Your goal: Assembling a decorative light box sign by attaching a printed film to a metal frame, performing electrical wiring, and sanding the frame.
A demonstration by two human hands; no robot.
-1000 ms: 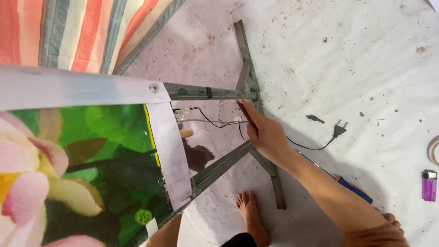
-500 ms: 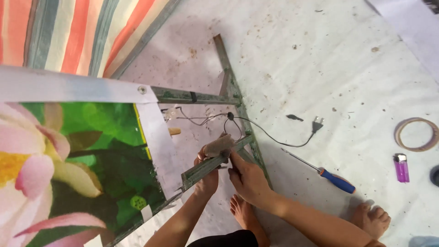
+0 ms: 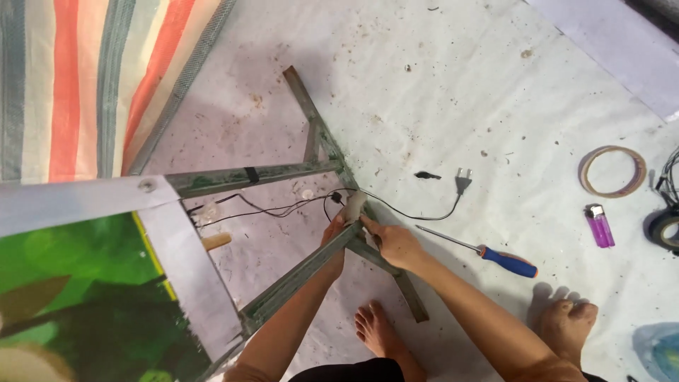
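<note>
So, both hands pinched on a small pale piece right at the frame's joint

The pale piece sits where the greenish metal frame bars cross, standing roughly upright, with the thin black wire running into it. Left hand comes up from under it, fingers curled round the bar and its base; right hand is just beside it on the right, fingertips closed on its lower end. Plug, blue-handled screwdriver, tape roll and purple lighter lie off to the right.
</note>
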